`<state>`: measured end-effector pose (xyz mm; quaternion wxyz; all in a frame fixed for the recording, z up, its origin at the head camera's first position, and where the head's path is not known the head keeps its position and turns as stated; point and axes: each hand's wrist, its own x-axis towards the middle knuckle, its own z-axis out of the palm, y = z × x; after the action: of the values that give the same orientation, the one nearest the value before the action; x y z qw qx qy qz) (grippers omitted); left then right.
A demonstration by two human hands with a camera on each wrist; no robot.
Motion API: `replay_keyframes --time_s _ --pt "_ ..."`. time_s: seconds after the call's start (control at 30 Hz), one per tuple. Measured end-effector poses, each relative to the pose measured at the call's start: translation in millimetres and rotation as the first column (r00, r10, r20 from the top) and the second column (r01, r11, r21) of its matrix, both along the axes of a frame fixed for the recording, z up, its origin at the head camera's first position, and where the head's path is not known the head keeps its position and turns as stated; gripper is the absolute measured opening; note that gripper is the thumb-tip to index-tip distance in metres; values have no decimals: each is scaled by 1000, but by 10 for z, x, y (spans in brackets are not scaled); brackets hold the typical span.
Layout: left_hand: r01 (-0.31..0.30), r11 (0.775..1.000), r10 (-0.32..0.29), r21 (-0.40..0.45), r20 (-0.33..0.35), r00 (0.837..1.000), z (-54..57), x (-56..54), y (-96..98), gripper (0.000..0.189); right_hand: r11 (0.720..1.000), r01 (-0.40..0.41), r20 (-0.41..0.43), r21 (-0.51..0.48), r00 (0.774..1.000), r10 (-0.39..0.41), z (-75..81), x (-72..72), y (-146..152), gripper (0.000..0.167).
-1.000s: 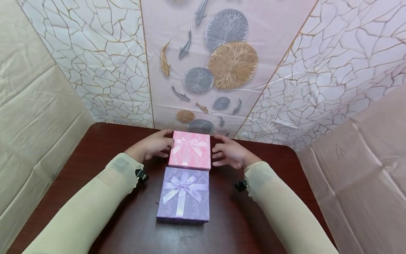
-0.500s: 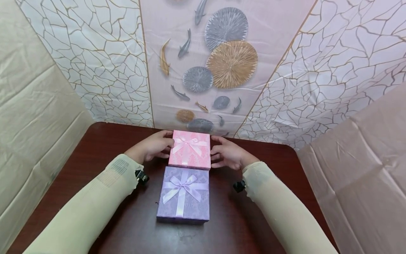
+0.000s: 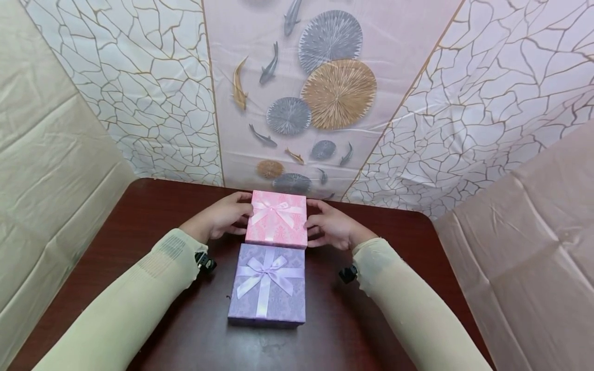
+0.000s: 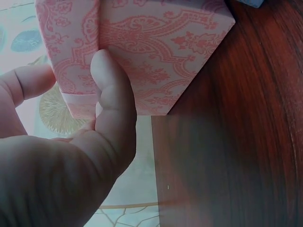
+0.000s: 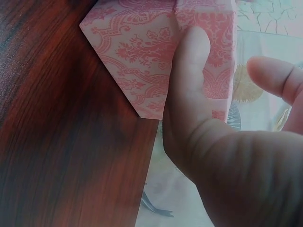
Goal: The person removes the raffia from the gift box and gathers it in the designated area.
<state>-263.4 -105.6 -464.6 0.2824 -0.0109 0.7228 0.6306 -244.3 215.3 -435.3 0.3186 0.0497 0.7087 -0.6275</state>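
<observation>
A pink gift box (image 3: pixel 276 219) with a pale ribbon bow lies at the far side of the table. My left hand (image 3: pixel 223 215) holds its left side; in the left wrist view the thumb (image 4: pixel 113 90) presses on the side wall and another fingertip meets the lid edge. On the right side, my right hand (image 3: pixel 335 225) touches the box with its fingertips. In the right wrist view its thumb (image 5: pixel 189 71) lies against the side, while another finger (image 5: pixel 272 75) stands apart from the lid. The box's underside is hidden.
A purple gift box (image 3: pixel 269 283) with a lilac bow sits directly in front of the pink one. The dark wooden table (image 3: pixel 371 324) ends at a patterned cloth backdrop (image 3: pixel 297 149), with beige cloth walls at both sides.
My right hand has moved left, from beside the pink gift box until its fingertips reach the box's side. The left hand and both boxes look nearly unchanged.
</observation>
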Motion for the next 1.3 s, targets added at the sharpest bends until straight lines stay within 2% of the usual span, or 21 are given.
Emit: replay_keyframes --time_s 0.33,0.57,0.83,1.3 --pt "-14 1000 14 6 15 1000 -37 7 7 78 1000 7 -10 -13 1000 -8 -41 10 16 87" --pt "-5 1000 5 14 1 1000 -50 12 13 77 1000 20 -2 -11 1000 -20 -58 5 21 86" --pt "-20 1000 20 11 7 1000 -57 17 21 71 1000 12 8 -7 1000 -12 -81 1 22 74" --pt "-30 1000 30 -1 1 1000 -94 13 34 67 999 34 9 -14 999 -34 -108 -3 21 73"
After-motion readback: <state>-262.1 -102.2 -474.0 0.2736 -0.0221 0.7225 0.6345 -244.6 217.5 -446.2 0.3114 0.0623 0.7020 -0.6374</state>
